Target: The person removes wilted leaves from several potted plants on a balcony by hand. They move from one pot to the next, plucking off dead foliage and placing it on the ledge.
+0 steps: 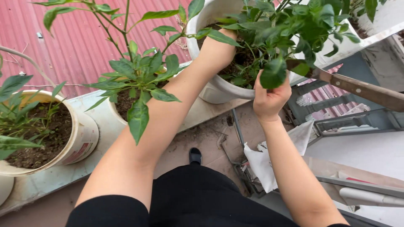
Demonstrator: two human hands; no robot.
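The round white plastic pot (pixel 219 86) of leafy green plant sits at twelve o'clock on the pale ledge (pixel 50 178). My left hand (pixel 216 46) reaches inside, fingers hidden. My right hand (pixel 269 98) curls on its near rim, nearer me.

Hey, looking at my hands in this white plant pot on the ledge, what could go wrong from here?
The white pot seems to overhang the ledge, so pressure from your left hand inside it might tip it.

Your right hand grips the rim among leaves beside a rusty blade; a slip could cut you.

Reaching through the foliage may snap stems of the pepper plant.
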